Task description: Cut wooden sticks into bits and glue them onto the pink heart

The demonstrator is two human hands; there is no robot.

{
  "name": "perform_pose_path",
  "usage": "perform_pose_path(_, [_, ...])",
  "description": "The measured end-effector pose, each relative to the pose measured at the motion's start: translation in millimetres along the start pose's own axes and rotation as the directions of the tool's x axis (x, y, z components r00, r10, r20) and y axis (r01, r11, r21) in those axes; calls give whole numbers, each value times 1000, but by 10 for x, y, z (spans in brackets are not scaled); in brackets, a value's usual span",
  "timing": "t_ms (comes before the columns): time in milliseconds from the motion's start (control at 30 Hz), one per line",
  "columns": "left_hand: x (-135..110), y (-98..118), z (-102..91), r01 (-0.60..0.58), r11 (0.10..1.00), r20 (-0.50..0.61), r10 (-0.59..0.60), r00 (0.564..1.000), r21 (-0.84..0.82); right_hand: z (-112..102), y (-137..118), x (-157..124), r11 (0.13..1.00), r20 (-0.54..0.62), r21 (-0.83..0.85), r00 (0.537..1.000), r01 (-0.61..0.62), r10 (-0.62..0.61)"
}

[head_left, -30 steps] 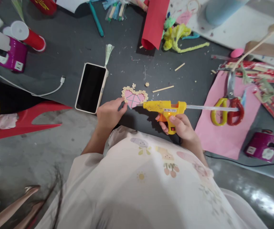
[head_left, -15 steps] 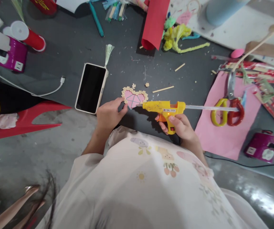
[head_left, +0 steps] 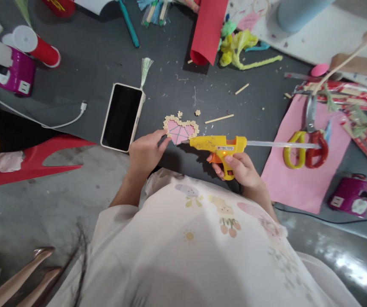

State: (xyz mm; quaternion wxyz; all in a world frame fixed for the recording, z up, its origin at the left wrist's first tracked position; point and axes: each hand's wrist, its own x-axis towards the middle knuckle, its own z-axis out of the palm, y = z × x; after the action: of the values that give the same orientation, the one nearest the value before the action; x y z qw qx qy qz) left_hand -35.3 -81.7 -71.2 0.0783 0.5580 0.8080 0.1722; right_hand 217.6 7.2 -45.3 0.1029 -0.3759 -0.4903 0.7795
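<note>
A pink paper heart edged with small cream flowers lies on the dark table. My left hand is curled at its lower left edge, fingertips pinching the heart. My right hand grips the handle of a yellow hot glue gun, a finger on the orange trigger. The gun's nozzle points left and touches the heart's lower right edge. A clear glue stick juts from the gun's back.
A phone lies left of the heart, with a white cable nearby. Scissors rest on a pink sheet at right. Loose sticks, a red paper roll, purple power blocks and craft scraps surround.
The glue gun's nozzle has crept slightly left along the heart's lower edge. Both hands otherwise hold their places.
</note>
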Motion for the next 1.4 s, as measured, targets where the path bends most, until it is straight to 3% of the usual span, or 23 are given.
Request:
perform_pose_path(867, [-7,9,0,9,1000,-1,-9,1000,-20,1,64,-36,998,47,16,996,68,-69])
perform_pose_path(1400, [-20,19,78,20,1000,-80,-21,997,-3,3,88,-27,998,62,35,996,57,-59])
